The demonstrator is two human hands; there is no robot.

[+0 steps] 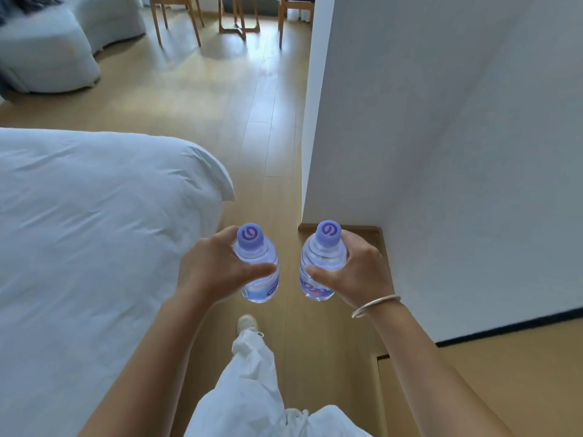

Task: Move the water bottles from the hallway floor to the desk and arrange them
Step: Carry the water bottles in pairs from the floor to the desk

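I carry two clear water bottles with purple caps, upright, side by side in front of me above a wooden floor. My left hand point(214, 266) grips the left bottle point(257, 269) around its body, thumb across the front. My right hand point(353, 272), with a silver bangle at the wrist, grips the right bottle point(318, 266) the same way. The two bottles are a short gap apart and do not touch. No desk top is in sight.
A white bed point(94, 247) fills the left side. A white wall corner point(309, 137) stands at right, leaving a wooden floor passage point(262, 137) ahead. Far ahead are wooden chairs point(176, 17), table legs point(238, 17) and a pale sofa point(50, 52). My white-trousered leg point(252, 367) steps forward below.
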